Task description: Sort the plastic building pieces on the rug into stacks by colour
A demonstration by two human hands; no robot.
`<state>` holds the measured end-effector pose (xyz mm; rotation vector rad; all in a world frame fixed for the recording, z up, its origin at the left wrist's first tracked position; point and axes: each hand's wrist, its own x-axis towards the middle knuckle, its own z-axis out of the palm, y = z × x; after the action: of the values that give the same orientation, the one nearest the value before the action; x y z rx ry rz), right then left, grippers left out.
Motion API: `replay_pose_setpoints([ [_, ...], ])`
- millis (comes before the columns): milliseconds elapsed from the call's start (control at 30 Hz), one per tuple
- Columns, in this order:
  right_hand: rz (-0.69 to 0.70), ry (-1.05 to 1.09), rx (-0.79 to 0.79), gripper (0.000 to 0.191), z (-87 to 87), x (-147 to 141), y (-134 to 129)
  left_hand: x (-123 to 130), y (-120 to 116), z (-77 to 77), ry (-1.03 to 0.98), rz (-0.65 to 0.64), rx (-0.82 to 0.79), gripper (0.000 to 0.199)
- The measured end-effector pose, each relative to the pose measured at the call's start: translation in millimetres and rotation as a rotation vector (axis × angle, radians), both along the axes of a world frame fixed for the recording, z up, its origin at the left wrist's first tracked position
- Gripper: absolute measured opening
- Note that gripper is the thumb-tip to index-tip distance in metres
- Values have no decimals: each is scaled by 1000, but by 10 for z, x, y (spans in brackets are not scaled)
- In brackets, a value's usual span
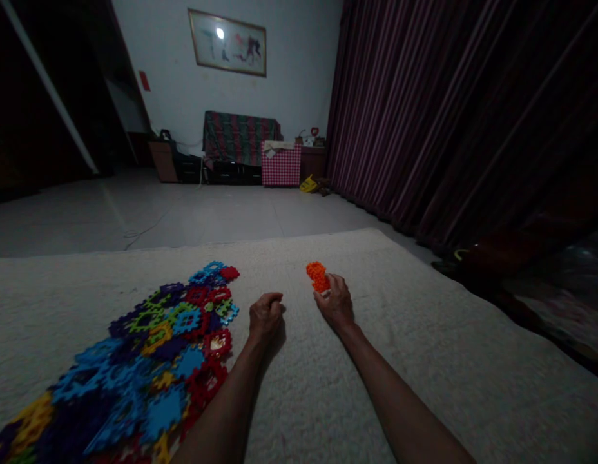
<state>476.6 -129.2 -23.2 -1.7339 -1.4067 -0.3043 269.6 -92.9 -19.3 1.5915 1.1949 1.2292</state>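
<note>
Mat (400,290): my right grip (336,301) pinches orange bits (317,272), 12 o'clock, apart; left grip (265,316) clenched. Mixed pile (139,370), 10 o'clock, looks undone.

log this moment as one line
right hand: at orange cluster, grip unclear | left hand: curled, between orange cluster and multicoloured pile | surface: pale cover

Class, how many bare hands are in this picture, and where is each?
2: the left hand, between the multicoloured pile and the orange pieces; the right hand, at those orange pieces. None seem hidden.
</note>
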Motion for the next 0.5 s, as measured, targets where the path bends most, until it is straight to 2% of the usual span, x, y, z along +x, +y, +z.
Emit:
replay_pose_setpoints([
  [133,-29,-41,-20,52,-1,10,25,14,4,-9,13,8,0,32],
  [300,-53,-103,-20,58,-3,5,-5,17,-51,71,53,12,-18,34],
  [500,19,-190,56,51,24,-21,-30,32,-6,62,90,17,-30,36],
])
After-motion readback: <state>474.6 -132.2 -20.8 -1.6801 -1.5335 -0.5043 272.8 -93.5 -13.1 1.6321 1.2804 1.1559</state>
